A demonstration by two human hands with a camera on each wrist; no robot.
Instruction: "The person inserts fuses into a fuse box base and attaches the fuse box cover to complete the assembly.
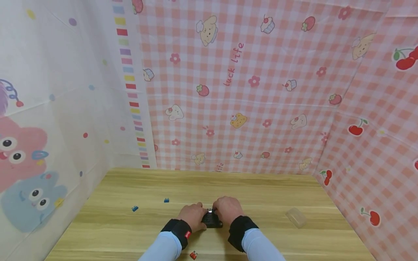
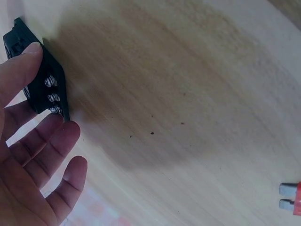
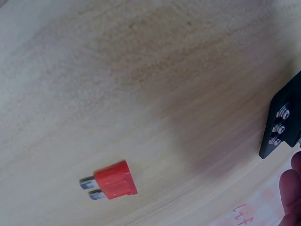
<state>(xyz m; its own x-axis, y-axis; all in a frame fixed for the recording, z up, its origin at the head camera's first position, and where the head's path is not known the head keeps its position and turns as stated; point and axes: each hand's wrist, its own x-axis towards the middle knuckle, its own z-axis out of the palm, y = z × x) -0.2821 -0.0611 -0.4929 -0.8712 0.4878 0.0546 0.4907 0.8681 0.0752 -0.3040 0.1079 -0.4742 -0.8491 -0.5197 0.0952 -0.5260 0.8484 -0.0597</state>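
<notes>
A black fuse block point(image 1: 212, 220) with a row of metal screw terminals point(image 2: 51, 82) is on or just above the wooden table, between both hands. My left hand point(image 1: 193, 216) grips its left side; in the left wrist view the thumb lies on the block and the lower fingers spread loosely. The right hand point(image 1: 229, 210) holds the block's far right part with curled fingers. Only a few of its fingertips point(image 3: 291, 183) show in the right wrist view, below the block. A red blade fuse point(image 3: 115, 180) with two metal prongs lies on the table, nearer the body.
Two small blue fuses point(image 1: 135, 208) lie apart on the left of the wooden table point(image 1: 267, 239). A clear plastic cover point(image 1: 296, 217) rests on the right. Patterned cloth point(image 1: 248, 101) hangs behind the table and at both sides.
</notes>
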